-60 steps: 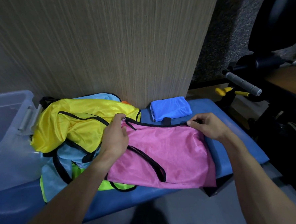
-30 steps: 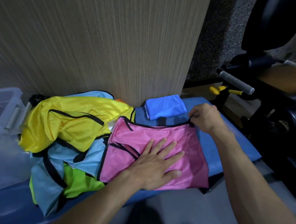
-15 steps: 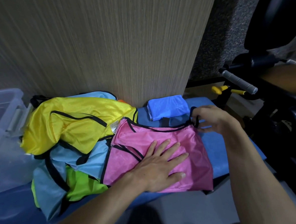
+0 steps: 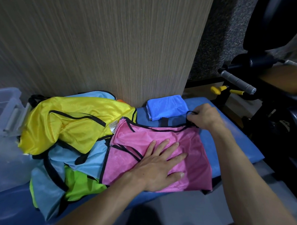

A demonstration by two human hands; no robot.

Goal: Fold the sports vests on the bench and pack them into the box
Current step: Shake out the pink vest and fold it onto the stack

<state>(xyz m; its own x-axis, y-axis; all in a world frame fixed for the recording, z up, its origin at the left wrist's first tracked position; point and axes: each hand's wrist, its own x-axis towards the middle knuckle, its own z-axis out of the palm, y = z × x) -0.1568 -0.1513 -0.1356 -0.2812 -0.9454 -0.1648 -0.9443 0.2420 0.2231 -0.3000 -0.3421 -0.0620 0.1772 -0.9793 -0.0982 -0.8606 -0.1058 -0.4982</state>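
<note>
Currently a person stands at a blue padded bench [image 4: 232,133], seen from a head camera looking down at both bare arms. A pink vest [image 4: 190,148] with black trim lies spread on the bench near its right end. The left hand [image 4: 158,167] lies flat on the middle of the pink vest, fingers straight and spread, pressing the cloth down. The right hand [image 4: 203,116] is at the vest's far right corner, fingers curled and pinching a loop of the black trim.

To the left of the pink vest sits a loose heap: a yellow vest [image 4: 72,124] on top, light blue vests [image 4: 88,159] under it and a bright green vest [image 4: 80,182] at the near edge. A small blue folded cloth [image 4: 166,107] rests against the wooden wall panel [image 4: 105,45], just beyond the pink vest. A clear plastic box [image 4: 4,121] stands at the far left, touching the heap; what it holds cannot be made out.

Judging from this, the pink vest is being flattened before its fold. To do it well, the flat hand should hold the centre firmly while the pinching hand draws the strap taut and straight, so the thin slippery cloth does not bunch. The edges should be lined up before creasing, and the vest kept away from the bench's near edge, where a corner already hangs over
</note>
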